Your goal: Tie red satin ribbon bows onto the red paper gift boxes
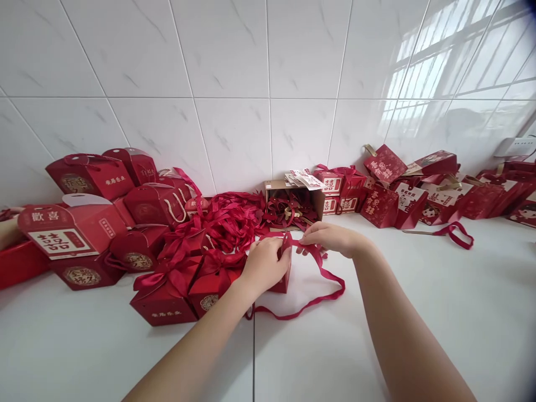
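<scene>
My left hand is closed around a small red gift box standing on the white floor, gripping its top and the ribbon there. My right hand pinches the same red ribbon just above the box. The ribbon's long tail loops out over the floor to the right and back under my left wrist. Most of the box is hidden behind my left hand.
Two bow-tied red boxes stand left of my hands. Behind them are a heap of loose red ribbons, an open cardboard box of ribbons, and piles of red gift boxes at left and right along the tiled wall.
</scene>
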